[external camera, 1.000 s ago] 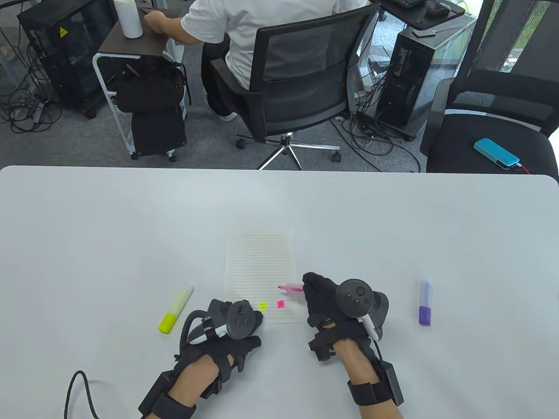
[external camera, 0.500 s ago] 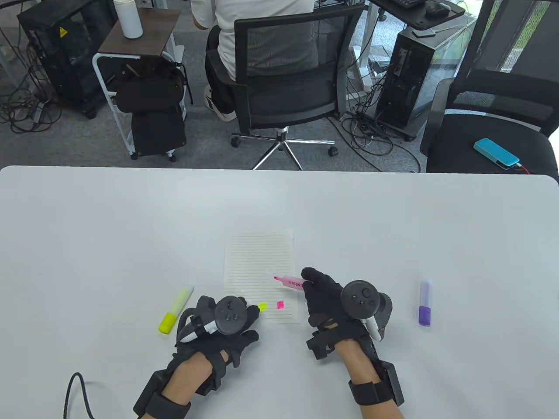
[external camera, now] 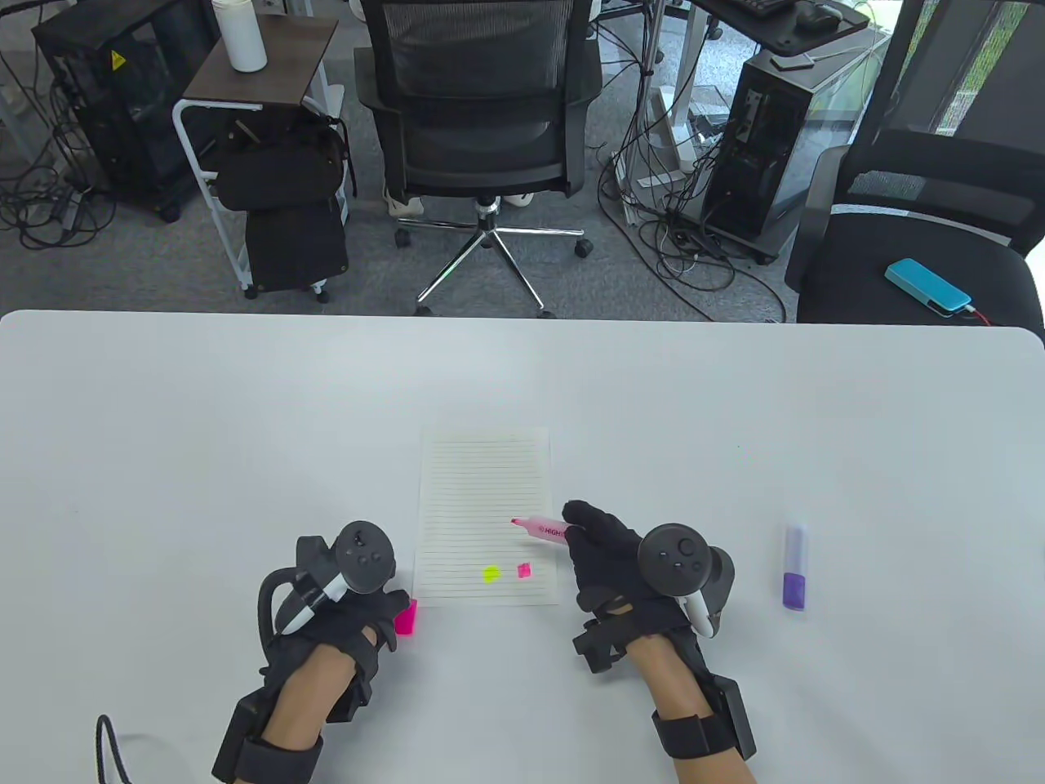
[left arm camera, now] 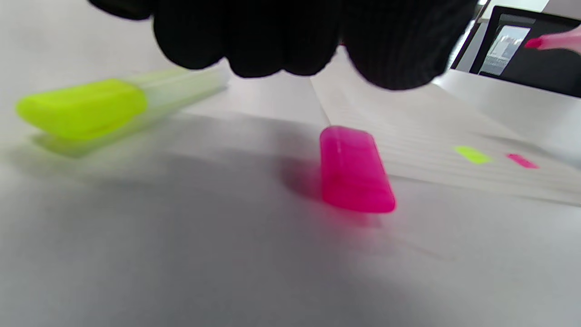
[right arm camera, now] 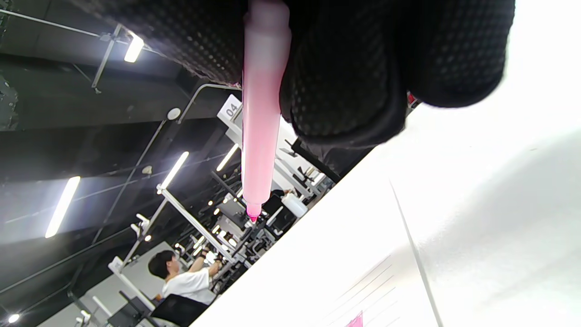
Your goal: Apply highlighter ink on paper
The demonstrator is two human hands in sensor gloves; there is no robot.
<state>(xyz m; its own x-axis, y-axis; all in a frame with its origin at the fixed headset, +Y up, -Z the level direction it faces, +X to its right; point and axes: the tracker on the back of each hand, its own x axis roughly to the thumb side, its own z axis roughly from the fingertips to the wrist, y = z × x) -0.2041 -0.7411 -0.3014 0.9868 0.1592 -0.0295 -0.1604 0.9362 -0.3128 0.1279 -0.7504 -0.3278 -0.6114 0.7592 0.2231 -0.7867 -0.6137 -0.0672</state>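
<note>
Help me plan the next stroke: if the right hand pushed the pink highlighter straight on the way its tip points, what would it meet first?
Probably the lined paper. The right hand holds the pink highlighter with its tip aimed left over the sheet; its height is unclear.

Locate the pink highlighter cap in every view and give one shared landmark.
Table view: pink cap beside the left hand, off the paper's near-left corner.
Left wrist view: centre, lying on the table.
Right wrist view: not visible.
Shared landmark: the pink mark.
</note>
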